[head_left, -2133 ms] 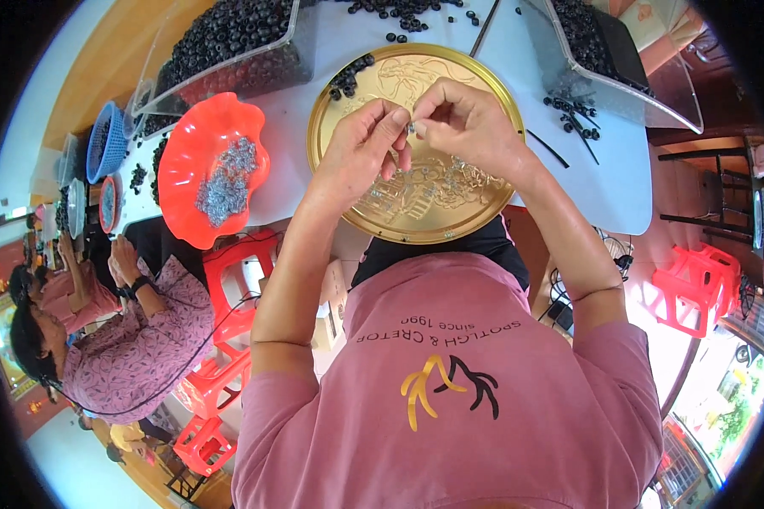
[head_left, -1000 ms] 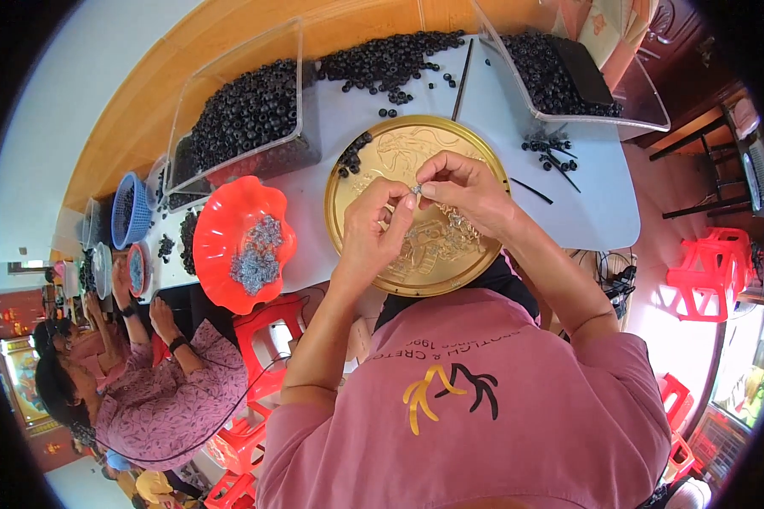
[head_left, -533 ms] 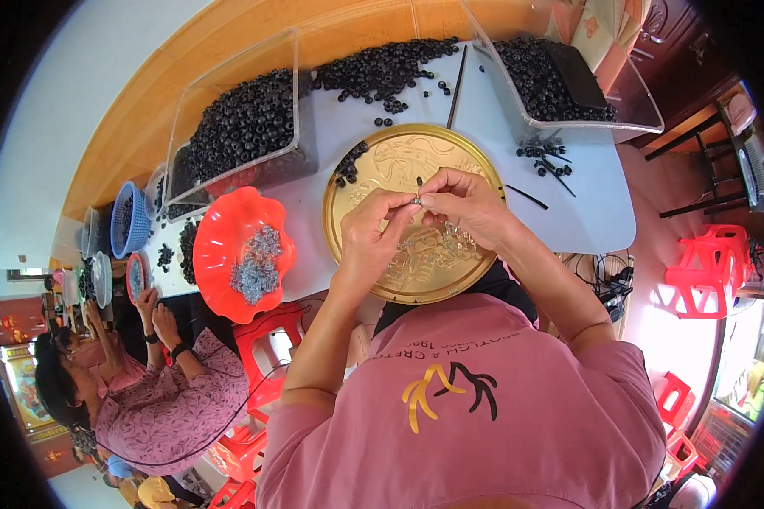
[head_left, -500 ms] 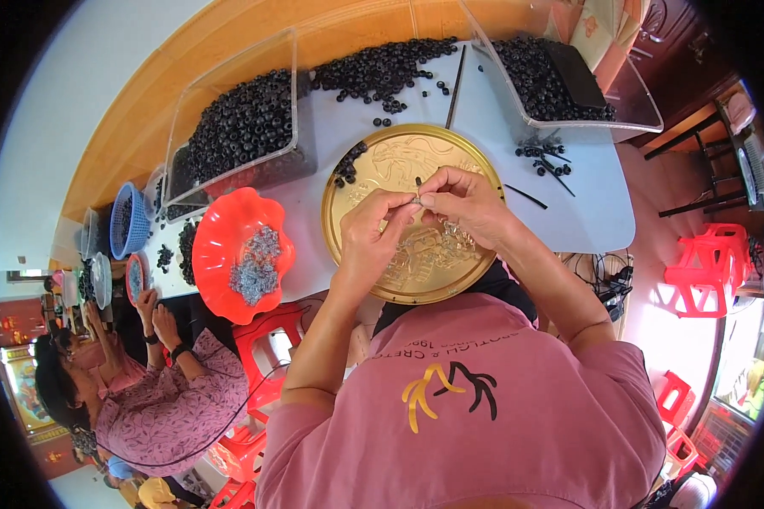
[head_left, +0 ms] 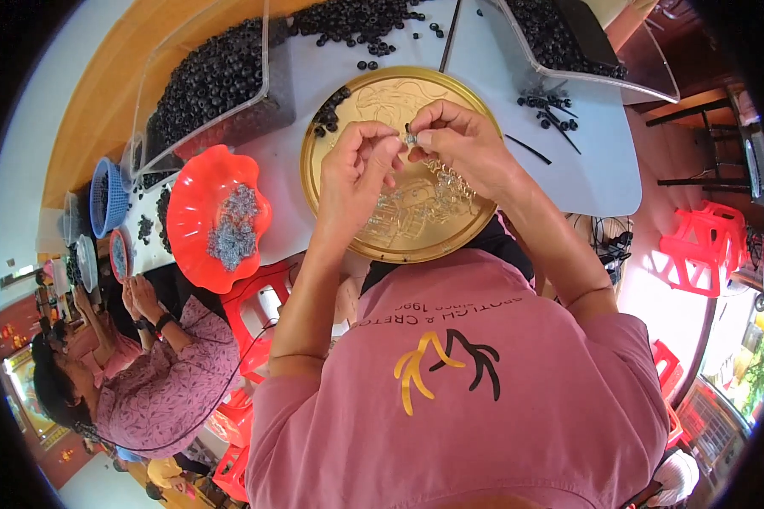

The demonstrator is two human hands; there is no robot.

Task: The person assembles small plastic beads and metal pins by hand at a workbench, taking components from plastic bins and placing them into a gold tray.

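Observation:
Over a round gold tray (head_left: 318,193), my two hands meet with their fingertips close together. My right hand (head_left: 465,148) pinches a small silvery metal piece (head_left: 411,139), with a dark bit beside it. Just left of that piece, my left hand (head_left: 358,168) has its thumb and forefinger drawn together; what lies between them is too small to make out. Black ring-shaped parts (head_left: 331,112) sit at the tray's upper left. Small shiny metal pieces (head_left: 452,185) lie on the tray below my hands.
A red scalloped bowl (head_left: 193,222) of small silvery pieces stands left of the tray. Clear bins (head_left: 267,59) of black rings flank the far side, with loose rings (head_left: 356,21) between. Thin black rods (head_left: 528,150) lie right. Another person (head_left: 157,373) sits at left.
The whole view has shifted, so the tray and table sit higher in the picture. My left fingertips have drawn slightly apart from my right, and the silvery piece shows more.

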